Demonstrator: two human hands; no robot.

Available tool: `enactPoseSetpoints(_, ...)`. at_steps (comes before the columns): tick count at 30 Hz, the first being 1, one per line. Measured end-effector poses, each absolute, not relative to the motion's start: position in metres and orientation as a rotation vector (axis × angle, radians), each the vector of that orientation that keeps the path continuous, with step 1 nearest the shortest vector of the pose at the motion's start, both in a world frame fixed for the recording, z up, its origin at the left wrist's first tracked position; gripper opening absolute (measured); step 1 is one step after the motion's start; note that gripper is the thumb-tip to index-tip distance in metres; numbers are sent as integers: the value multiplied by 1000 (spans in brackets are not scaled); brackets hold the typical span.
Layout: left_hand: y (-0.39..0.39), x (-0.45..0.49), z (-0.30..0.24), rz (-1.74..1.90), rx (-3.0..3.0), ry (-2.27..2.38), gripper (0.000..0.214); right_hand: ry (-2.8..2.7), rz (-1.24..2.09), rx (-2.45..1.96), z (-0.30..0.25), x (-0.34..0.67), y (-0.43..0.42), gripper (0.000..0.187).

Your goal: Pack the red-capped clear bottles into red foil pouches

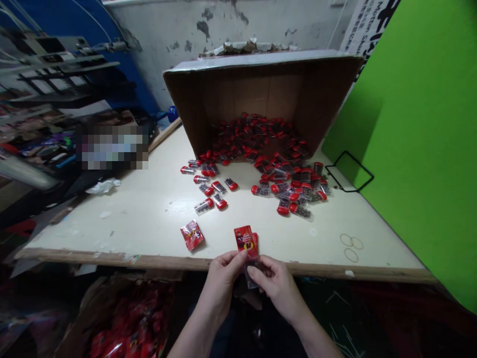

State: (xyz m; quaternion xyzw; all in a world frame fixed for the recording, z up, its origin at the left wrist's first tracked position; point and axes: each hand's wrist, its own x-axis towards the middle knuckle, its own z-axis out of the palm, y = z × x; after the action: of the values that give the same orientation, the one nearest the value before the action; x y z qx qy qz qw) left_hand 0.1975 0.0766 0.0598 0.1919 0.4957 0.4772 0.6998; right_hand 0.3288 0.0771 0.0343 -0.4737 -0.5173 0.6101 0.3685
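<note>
Red printed card packet [246, 242] is pinched in front of you, your left hand [222, 286] and right hand [274, 284] both closed on it, with a clear plastic pack [251, 276] showing beneath it. Relative to the tipped brown cardboard box [253, 94], you have a large heap of red-capped clear capsules [257, 136] inside and spilling from its mouth, one red foil packet [192, 235] well in front of it on the cream table [149, 219], and many more red packets [126, 318] below the table's near edge.

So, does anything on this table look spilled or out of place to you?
Yes. The cardboard box lies tipped on its side at the far end of the table, and many red-capped clear packs have spilled from its mouth. They look odd because they lie loose and scattered, not stacked.
</note>
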Motion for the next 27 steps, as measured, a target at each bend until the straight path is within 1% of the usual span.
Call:
enactPoseSetpoints(2,77,198,57,1065,433,1139,29,-1350,1526,-1247,34,328,77,25)
enactPoseSetpoints(6,76,198,49,1107,447,1241,29,-1462,1266,-1381,35,324,74,24)
enactPoseSetpoints(8,76,198,48,1116,448,1261,28,-1485,1197,-1398,36,323,73,23)
enactPoseSetpoints(10,76,198,49,1104,424,1233,27,-1425,1304,-1353,36,323,73,24)
enactPoseSetpoints(14,77,196,57,1052,386,1079,25,-1068,1760,-1187,36,325,76,31)
enactPoseSetpoints(17,75,193,62,1012,410,993,26,-857,1923,-1101,36,324,78,33)
enactPoseSetpoints(21,74,188,61,974,436,950,29,-944,1883,-1137,36,319,79,32)
enactPoseSetpoints(24,76,186,55,1028,427,1012,26,-1080,1810,-1191,33,319,78,30)
enactPoseSetpoints(27,80,184,51,1082,394,1083,27,-1185,1742,-1177,28,325,74,26)
